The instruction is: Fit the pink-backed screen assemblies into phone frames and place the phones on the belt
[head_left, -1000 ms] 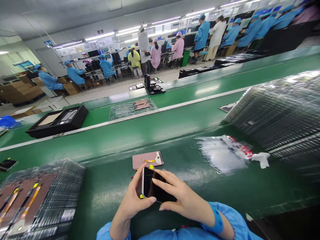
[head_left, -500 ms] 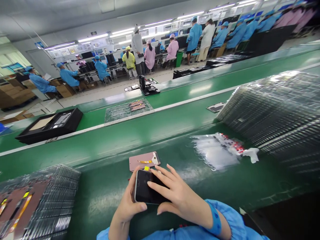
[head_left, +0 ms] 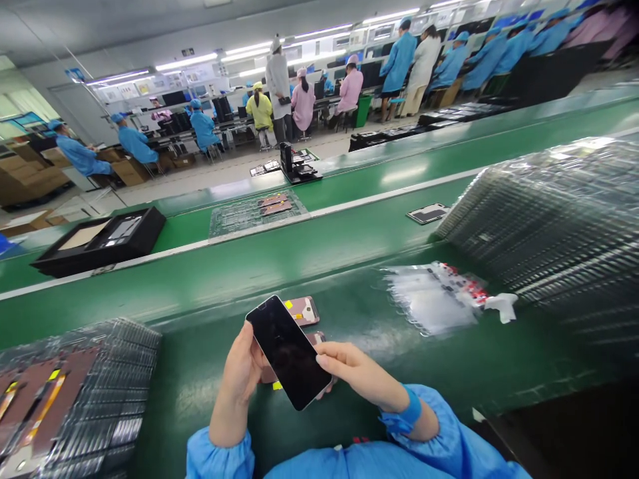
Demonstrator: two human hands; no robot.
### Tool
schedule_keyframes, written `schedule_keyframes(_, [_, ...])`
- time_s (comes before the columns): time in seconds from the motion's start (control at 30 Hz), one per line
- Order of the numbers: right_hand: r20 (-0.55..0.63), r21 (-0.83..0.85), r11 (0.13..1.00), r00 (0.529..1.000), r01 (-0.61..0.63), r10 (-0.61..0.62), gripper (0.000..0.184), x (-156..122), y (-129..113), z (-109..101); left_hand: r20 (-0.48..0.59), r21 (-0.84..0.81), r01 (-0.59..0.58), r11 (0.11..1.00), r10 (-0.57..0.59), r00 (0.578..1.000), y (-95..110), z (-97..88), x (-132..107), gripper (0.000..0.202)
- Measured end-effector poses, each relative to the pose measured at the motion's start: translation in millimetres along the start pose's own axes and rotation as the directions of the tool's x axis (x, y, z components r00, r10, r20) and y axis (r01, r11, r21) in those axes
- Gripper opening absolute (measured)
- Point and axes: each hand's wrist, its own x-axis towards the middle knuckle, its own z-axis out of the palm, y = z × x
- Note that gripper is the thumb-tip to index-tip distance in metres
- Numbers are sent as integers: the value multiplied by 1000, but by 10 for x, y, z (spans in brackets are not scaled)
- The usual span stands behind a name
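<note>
Your left fingers point(head_left: 240, 352) and right fingers point(head_left: 344, 359) grip the side edges of a black smartphone point(head_left: 288, 352), held tilted over a pink-backed phone panel point(head_left: 304, 311), with plastic sleeves point(head_left: 429, 297) to its right.

The person is wearing a loose sky-blue work smock point(head_left: 319, 467) with long sleeves, and soft creases are running through its fabric along the near edge of the view. The left sleeve point(head_left: 217, 454) is ending in a wide, gathered cuff. The right sleeve point(head_left: 439, 429) is bunching just beside a snug, deeper blue wrist strap point(head_left: 405, 412). A few small red marks point(head_left: 360, 440) are showing on the smock's front, and the left hand point(head_left: 242, 376) and right hand point(head_left: 362, 369) are going bare, without gloves
</note>
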Motion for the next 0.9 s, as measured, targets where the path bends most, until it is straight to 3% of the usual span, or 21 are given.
schedule_keyframes(0.13, [-153,-42,995,984,86,-92,48,34,-7,-26,147,150,45,988,-67,987,-45,131,-60,69])
schedule_keyframes(0.2, [-232,-93,986,960,136,-155,48,51,-21,-65,173,250,64,966,-110,979,-84,168,-106,65])
schedule_keyframes(0.27, [-280,-144,972,935,184,-219,45,62,-32,-103,176,396,7,918,-84,981,-129,184,-148,57])
schedule_keyframes(0.43, [-308,-164,963,916,213,-255,41,61,-42,-139,152,664,-91,742,-15,988,-215,200,-192,46])
schedule_keyframes(0.73, [-301,-222,959,924,174,-237,48,77,-59,-118,65,685,-86,723,57,996,-283,137,-187,52])
schedule_keyframes(0.9, [-185,-61,993,976,104,-113,57,43,-142,-151,24,664,-48,747,42,999,-255,150,-222,55])
